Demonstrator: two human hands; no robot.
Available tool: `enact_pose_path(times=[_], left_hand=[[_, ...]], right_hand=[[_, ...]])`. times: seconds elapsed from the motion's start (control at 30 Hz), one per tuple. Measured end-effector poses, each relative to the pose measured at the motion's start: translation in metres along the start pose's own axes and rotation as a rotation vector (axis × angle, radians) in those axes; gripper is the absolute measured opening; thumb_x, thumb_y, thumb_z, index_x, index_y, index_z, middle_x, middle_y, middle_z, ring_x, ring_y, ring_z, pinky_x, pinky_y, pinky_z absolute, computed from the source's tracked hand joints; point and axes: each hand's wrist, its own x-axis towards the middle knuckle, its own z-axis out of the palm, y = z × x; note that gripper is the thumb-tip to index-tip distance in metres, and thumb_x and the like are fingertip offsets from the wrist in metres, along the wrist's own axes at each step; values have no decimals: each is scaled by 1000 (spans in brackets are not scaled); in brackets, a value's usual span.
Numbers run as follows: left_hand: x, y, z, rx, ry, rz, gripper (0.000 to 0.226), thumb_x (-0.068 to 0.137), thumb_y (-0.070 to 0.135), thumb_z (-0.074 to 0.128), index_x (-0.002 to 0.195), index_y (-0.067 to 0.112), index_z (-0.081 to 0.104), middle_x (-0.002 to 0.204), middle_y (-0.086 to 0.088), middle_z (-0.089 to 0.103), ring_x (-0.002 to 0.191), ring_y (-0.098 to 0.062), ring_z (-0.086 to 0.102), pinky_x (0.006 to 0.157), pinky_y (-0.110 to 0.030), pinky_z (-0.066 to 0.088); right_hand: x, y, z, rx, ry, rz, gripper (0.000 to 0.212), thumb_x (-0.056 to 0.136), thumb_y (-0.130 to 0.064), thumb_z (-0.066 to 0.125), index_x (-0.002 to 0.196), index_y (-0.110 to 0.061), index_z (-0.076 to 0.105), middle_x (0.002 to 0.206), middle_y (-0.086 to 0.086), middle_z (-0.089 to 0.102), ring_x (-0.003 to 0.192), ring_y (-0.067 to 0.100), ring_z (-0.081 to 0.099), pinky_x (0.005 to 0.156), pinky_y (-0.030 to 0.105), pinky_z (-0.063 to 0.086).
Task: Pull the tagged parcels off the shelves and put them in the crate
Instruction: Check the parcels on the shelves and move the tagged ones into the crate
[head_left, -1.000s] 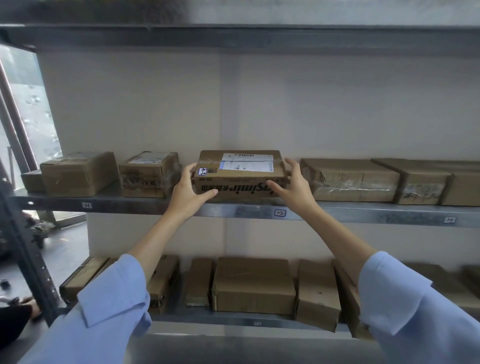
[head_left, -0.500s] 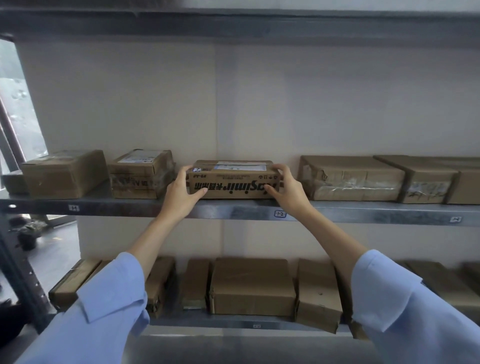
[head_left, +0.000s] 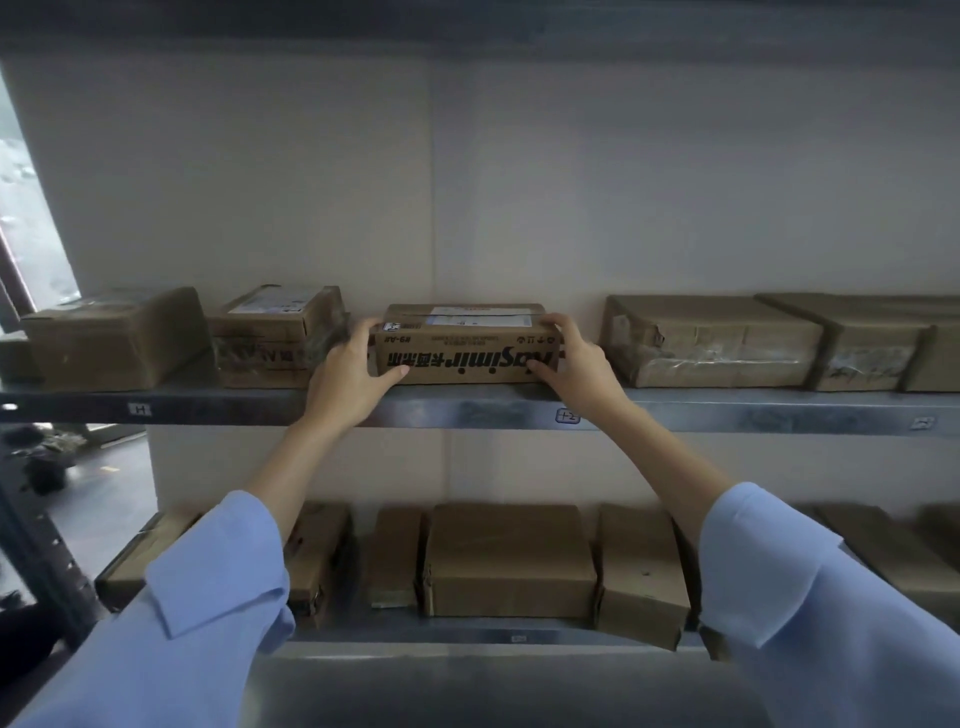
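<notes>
Flat rectangular cardboard parcel (head_left: 467, 345), printed, labelled; my left hand (head_left: 348, 379) and right hand (head_left: 576, 364) grip its ends; now level on grey metal shelf (head_left: 727, 410), earlier tilted.

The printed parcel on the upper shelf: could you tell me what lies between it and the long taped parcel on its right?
Only the right hand, gripping the printed parcel's end; the long taped parcel stands apart (head view).
</notes>
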Motion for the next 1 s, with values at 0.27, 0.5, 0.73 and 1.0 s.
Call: enact_pose_path(times=[0.27, 0.5, 0.73, 1.0], left_hand=[[-6, 15, -10, 314, 122, 128, 66, 89, 43, 62, 145, 19, 37, 140, -8, 45, 125, -33, 42, 100, -47, 38], [-11, 52, -1, 385, 129, 228, 65, 94, 54, 46, 148, 19, 36, 146, -3, 45, 130, -29, 38, 103, -46, 33], [-13, 114, 30, 322, 59, 311, 68, 95, 56, 43, 151, 21, 29, 152, 0, 37, 138, -23, 30, 109, -45, 27], [-5, 185, 82, 274, 33, 362, 71, 93, 57, 46, 152, 23, 28, 152, 1, 38, 136, -23, 33, 108, -41, 27]], right_hand=[[-16, -15, -12, -187, 92, -60, 78, 97, -40, 55, 156, -24, 7, 142, 12, 46, 127, 31, 46, 90, 45, 47], [-31, -19, -45, -444, 127, -98, 59, 100, -51, 38, 152, -24, 29, 144, 8, 42, 131, 29, 38, 97, 42, 42], [-39, 14, -95, -507, 214, -42, 58, 99, -50, 42, 150, -24, 33, 150, 3, 38, 138, 28, 31, 105, 44, 34], [-41, 86, -157, -577, 223, 87, 63, 96, -51, 48, 151, -24, 31, 151, 4, 36, 140, 28, 28, 108, 43, 29]])
